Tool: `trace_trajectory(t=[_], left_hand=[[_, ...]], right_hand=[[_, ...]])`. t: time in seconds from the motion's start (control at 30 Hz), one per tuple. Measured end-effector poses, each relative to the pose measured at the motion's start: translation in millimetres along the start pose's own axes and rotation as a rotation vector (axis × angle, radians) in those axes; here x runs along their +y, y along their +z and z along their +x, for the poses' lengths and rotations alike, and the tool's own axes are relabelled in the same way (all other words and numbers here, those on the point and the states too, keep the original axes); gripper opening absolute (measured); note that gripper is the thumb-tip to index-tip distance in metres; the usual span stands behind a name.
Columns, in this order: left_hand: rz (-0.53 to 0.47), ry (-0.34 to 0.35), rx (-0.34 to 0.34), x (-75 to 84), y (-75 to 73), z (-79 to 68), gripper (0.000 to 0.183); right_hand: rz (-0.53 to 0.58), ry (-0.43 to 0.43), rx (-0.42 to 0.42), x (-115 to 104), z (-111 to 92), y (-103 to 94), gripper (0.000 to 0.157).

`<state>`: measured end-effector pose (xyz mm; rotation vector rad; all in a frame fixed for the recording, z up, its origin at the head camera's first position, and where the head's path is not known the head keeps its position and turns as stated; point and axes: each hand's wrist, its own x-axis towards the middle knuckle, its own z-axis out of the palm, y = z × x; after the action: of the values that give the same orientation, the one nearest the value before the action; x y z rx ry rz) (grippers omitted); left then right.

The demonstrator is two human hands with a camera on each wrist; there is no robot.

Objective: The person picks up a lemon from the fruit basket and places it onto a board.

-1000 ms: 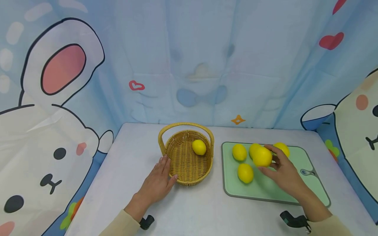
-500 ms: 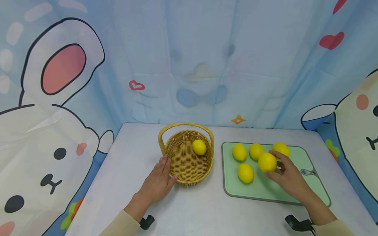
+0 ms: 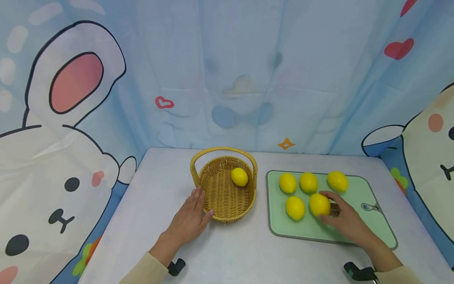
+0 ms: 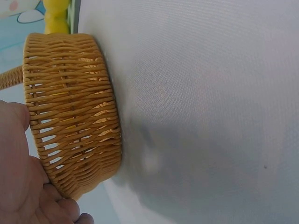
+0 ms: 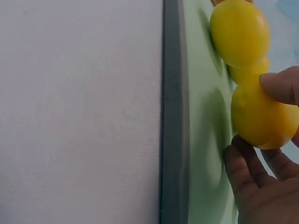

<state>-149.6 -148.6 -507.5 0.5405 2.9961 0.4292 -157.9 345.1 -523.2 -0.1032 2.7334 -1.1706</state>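
My right hand [image 3: 349,221] holds a yellow lemon [image 3: 319,204] between thumb and fingertips, low over the green cutting board [image 3: 340,232]. In the right wrist view this lemon [image 5: 261,114] sits at the board's surface or very close to it; I cannot tell if it touches. Several more lemons lie on the board, among them a front-left lemon [image 3: 295,208] and a back-right lemon [image 3: 337,181]. My left hand [image 3: 188,221] rests with extended fingers against the near-left rim of a wicker basket [image 3: 227,203]. Inside that basket lies one lemon [image 3: 239,177].
The basket's arched handle [image 3: 223,149] rises over its back half. A white cloth covers the table [image 3: 241,256], and a printed blue curtain [image 3: 248,79] hangs behind it. The board has a hanging hole [image 3: 370,207] at its right end.
My right hand has moved the lemon down and slightly toward me, away from the back row of lemons. The left hand and the basket have stayed in place.
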Motion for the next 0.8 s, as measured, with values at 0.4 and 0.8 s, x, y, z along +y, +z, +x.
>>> trace_trajectory(t=[0.4,0.8], left_hand=[[-0.002,-0.001,0.000,-0.1,0.9,0.4,0.080],[-0.016,-0.016,-0.012,-0.6,1.2,0.9,0.081]], right_hand=[[-0.069,-0.021,-0.008,8.0,3.9,4.2,0.081],[-0.082,-0.008,-0.037,6.8,7.6,1.4,0.084]])
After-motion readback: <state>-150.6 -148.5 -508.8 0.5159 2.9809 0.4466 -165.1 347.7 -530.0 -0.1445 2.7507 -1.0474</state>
